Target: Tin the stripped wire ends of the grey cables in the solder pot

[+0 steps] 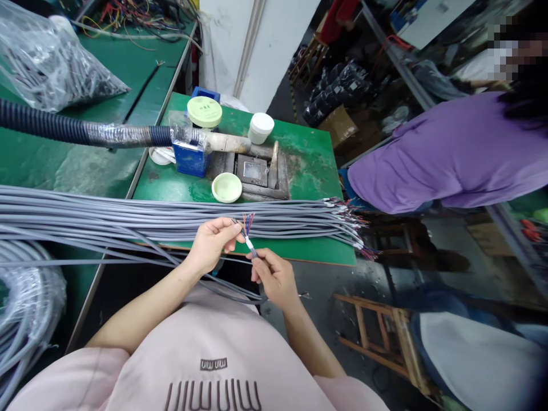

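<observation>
While the right hand [276, 277] grips a round grey cable [253, 252], the left hand [212, 242] pinches multicoloured wires [248, 221] at its eleven-o'clock end.

Pink shirt [205, 337], patch [213, 363], inverted "miu miu"

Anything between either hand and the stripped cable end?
Nothing visible. The right hand pinches the cable end by its gray sheath; the left hand has its fingertips at the splayed wires. The gray cable bundle lies behind, on the green table, not in between.
</observation>
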`<state>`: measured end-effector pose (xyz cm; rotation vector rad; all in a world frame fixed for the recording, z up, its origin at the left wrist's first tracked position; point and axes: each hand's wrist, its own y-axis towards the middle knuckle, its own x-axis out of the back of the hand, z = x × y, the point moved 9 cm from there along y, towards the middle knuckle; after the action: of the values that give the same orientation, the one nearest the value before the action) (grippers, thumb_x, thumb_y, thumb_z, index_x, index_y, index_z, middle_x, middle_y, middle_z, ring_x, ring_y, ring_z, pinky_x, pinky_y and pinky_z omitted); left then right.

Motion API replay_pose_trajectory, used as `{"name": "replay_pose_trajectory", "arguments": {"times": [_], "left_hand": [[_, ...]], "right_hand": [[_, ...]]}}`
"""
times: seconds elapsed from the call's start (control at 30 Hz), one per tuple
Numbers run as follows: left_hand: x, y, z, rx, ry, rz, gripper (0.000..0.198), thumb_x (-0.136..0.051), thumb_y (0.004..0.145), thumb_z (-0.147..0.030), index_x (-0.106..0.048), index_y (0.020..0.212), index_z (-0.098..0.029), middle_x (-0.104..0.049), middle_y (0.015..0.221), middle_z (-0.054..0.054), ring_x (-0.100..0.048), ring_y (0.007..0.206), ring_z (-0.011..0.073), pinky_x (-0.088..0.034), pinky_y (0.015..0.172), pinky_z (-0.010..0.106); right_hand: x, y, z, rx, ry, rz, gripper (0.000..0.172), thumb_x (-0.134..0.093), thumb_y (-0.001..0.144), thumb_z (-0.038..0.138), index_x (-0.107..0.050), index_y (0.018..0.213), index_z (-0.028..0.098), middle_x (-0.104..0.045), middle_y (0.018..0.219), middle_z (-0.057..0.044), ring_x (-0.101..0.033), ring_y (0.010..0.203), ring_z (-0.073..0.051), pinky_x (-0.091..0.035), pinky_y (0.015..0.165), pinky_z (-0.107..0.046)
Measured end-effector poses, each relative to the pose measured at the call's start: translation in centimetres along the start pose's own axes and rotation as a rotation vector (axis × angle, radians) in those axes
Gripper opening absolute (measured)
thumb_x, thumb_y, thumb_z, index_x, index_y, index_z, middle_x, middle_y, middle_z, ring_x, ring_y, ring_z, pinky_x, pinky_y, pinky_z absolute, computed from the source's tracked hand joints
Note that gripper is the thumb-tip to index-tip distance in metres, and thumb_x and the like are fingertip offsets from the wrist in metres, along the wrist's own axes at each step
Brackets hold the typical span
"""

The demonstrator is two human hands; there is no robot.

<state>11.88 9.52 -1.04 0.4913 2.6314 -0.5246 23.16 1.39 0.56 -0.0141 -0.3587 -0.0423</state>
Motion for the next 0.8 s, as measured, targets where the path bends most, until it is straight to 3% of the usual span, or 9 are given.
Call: {"name": "replay_pose_trajectory", "arguments": {"times": [0.23,0.57,0.8], "left_hand": [[-1.0,-0.5,0.4,0.01,0.021,0.064,0.028,-0.075,0.069,-0.037,-0.062,0.065,-0.013,-0.067,0.06,0.002,-0.045,0.042,0.0037,-0.034,0.041,0.015],[-0.5,-0.7,0.6,-0.048,0.025,0.015,0.024,-0.073,0.071,-0.036,-0.066,0.076,-0.014,-0.065,0.059,0.0,-0.045,0.041,0.0038,-0.034,0.04,0.016],[-1.0,-1.5,0.0,-0.131,0.09,0.042,0.022,-0.075,0.067,-0.03,-0.069,0.08,-0.014,-0.064,0.059,0.0,-0.047,0.045,0.0056,-0.039,0.045,0.018]], "right_hand": [[0.1,0.8,0.1,-0.011,0.078,-0.049,0.029,-0.046,0.092,0.04,-0.063,0.095,0.017,-0.047,0.05,0.006,-0.042,0.041,-0.007,-0.035,0.043,-0.02],[-0.1,0.9,-0.8,-0.085,0.2,-0.032,0.032,-0.049,0.089,0.045,-0.063,0.091,0.016,-0.044,0.046,0.007,-0.037,0.037,-0.006,-0.03,0.039,-0.019],[0.0,0.9,-1.4,-0.116,0.282,-0.048,0.033,-0.051,0.088,0.047,-0.063,0.088,0.016,-0.045,0.044,0.007,-0.034,0.036,-0.006,-0.027,0.037,-0.018]]}}
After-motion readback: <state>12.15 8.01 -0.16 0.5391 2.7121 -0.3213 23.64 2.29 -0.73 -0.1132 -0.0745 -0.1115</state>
